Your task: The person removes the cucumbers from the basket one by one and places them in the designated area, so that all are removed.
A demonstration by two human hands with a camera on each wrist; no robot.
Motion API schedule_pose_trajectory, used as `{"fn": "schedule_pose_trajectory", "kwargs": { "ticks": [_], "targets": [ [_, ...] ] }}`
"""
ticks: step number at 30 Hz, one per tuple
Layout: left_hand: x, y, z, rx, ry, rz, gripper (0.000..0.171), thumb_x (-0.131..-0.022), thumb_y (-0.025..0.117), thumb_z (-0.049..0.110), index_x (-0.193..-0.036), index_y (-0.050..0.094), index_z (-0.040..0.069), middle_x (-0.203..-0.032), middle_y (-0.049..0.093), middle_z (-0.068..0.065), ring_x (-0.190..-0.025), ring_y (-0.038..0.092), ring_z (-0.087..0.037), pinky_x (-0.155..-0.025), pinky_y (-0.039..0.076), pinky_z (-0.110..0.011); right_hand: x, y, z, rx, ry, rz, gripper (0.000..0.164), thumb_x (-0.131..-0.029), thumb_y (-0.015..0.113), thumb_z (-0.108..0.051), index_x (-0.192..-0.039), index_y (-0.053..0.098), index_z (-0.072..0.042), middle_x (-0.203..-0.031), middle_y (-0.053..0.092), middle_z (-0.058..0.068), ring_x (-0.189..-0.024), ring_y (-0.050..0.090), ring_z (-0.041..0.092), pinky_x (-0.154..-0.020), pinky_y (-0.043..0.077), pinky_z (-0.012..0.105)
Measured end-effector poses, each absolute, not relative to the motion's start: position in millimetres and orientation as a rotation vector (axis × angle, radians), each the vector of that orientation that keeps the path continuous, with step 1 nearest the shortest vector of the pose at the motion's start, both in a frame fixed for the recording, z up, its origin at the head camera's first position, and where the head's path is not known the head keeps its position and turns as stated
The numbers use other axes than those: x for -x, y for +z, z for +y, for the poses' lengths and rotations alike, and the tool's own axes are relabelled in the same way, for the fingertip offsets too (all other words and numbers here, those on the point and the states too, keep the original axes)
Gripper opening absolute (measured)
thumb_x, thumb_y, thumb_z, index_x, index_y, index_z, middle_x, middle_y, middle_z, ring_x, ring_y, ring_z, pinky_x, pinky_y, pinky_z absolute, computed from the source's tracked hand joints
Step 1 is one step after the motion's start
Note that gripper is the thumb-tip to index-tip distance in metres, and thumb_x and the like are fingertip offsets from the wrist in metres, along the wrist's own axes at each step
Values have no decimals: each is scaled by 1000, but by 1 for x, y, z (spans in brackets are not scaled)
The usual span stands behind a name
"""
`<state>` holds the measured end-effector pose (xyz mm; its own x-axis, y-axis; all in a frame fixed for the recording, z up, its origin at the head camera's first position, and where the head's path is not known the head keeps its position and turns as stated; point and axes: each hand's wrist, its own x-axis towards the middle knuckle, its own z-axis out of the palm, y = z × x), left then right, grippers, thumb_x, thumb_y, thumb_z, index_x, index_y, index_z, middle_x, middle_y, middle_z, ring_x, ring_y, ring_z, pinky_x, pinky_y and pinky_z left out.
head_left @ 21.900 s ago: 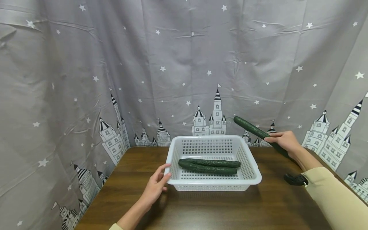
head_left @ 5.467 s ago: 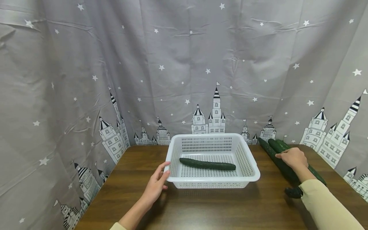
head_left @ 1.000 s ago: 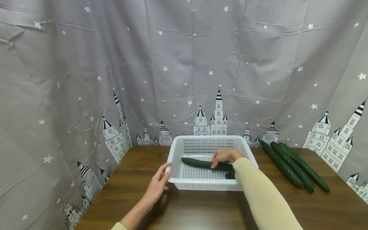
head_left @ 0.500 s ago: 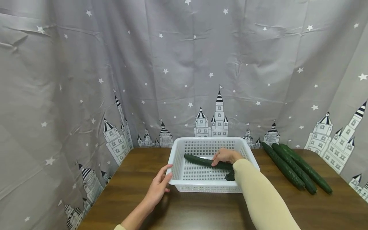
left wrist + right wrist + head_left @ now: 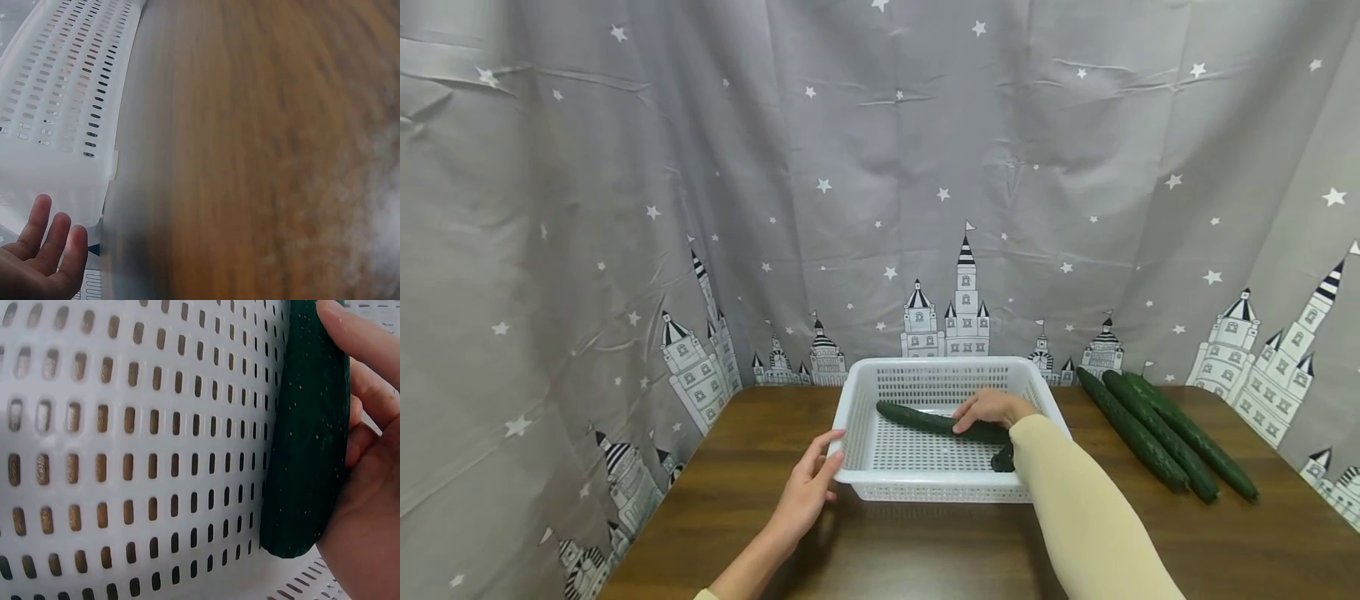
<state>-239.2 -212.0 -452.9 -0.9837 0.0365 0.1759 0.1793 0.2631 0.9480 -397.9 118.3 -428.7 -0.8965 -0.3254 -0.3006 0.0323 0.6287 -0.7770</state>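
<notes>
A white perforated plastic basket (image 5: 940,477) stands mid-table with one long dark green cucumber (image 5: 913,417) inside. My right hand (image 5: 988,408) reaches into it and grips this cucumber near its right part. In the right wrist view the thumb lies along one side of the cucumber (image 5: 306,437), fingers behind it, close over the slotted floor. Its far right end is partly hidden by the hand and sleeve in the head view. My left hand (image 5: 805,483) touches the basket's left rim; the left wrist view shows its fingers (image 5: 75,250) spread and loosely extended against the basket's end.
Three more cucumbers (image 5: 1180,433) lie side by side, slanting, on the brown wooden table (image 5: 910,550) to the basket's right. A grey curtain (image 5: 880,167) with stars and castles hangs behind the table and along its left side.
The basket held two cucumbers at first, then one; three now lie on the table at right. My right hand has come from there onto the basket's cucumber, whose left end has risen slightly.
</notes>
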Motion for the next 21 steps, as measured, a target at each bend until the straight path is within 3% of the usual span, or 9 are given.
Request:
{"fn": "schedule_pose_trajectory", "kwargs": {
  "ticks": [6, 21],
  "targets": [
    [239, -454, -213, 172, -1847, -2408, 40, -104, 55, 32, -143, 50, 25, -113, 66, -19, -89, 58, -17, -70, 53, -36, 398, -429, 121, 251, -1198, 2395, 44, -76, 82, -9, -118, 73, -1, -135, 64, 16, -116, 62, 25, -106, 46, 46],
    [239, -454, -211, 146, -1853, -2407, 41, -104, 56, 31, -143, 50, 24, -115, 65, -18, -89, 58, -18, -70, 52, -37, 400, -434, 122, 227, -1256, 2401, 44, -75, 85, -14, -116, 75, -5, -130, 68, 13, -113, 64, 22, -106, 45, 44]
  ]
}}
